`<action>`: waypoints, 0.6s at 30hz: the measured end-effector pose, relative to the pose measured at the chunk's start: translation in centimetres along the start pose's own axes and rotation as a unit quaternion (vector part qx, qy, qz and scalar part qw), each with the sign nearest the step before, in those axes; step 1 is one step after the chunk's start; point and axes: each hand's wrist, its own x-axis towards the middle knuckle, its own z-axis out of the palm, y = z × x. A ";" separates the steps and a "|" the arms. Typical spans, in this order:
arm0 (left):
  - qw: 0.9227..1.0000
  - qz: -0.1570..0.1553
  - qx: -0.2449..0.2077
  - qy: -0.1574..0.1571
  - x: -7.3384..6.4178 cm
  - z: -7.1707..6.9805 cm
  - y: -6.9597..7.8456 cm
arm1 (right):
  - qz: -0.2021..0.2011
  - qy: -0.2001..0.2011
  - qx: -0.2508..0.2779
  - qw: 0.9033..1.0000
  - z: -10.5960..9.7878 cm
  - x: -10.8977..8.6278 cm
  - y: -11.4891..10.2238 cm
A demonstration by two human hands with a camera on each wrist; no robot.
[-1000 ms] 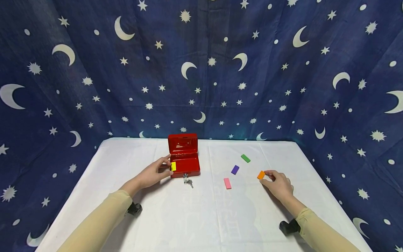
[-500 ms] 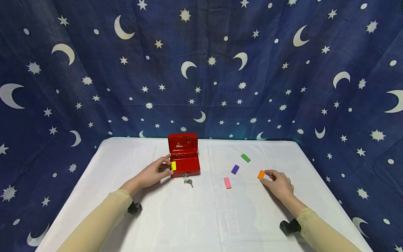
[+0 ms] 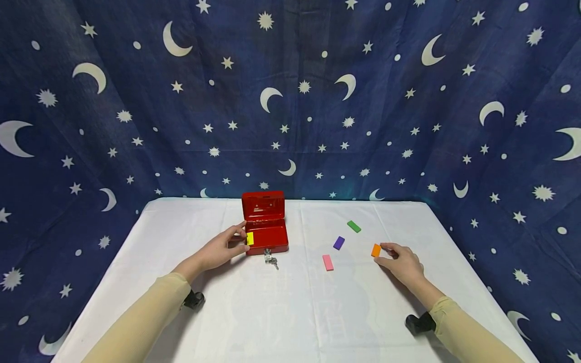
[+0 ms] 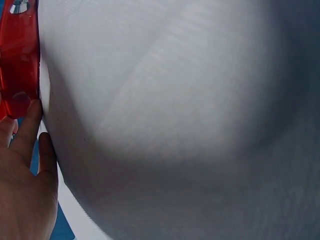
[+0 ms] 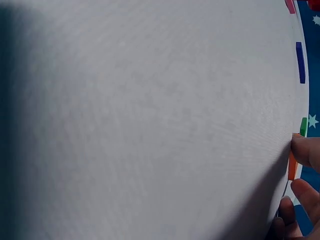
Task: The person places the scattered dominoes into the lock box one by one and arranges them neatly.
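A red metal box (image 3: 269, 234) stands with its lid (image 3: 263, 205) raised and a yellow block (image 3: 250, 239) inside at the left. My left hand (image 3: 222, 249) rests at the box's left end, thumb near the front corner and fingers along the side. In the left wrist view, a digit meets the box's red wall (image 4: 20, 60). My right hand (image 3: 403, 263) pinches an orange block (image 3: 376, 250) between thumb and fingers, at or close to the cloth. The right wrist view shows part of the orange block (image 5: 292, 166) between the digits.
A pink block (image 3: 328, 262), a purple block (image 3: 339, 243) and a green block (image 3: 354, 226) lie on the white-covered table (image 3: 290, 312) between box and right hand. Keys (image 3: 274, 263) hang at the box's front lock. A star-patterned blue cloth (image 3: 308, 166) rises behind the table.
The orange block has turned slightly in my right hand, which has barely shifted. My left hand and the box keep their places; the whole view drifts slightly.
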 end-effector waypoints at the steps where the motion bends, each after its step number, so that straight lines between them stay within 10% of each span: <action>1: 1.000 -0.002 0.000 0.000 0.0 0.0 -0.1 | 0.001 -0.001 0.001 1.000 0.0 0.0 0.0; 18: 1.000 -0.004 0.007 0.001 0.1 0.0 -0.2 | -0.005 0.004 0.004 1.000 0.0 0.1 0.1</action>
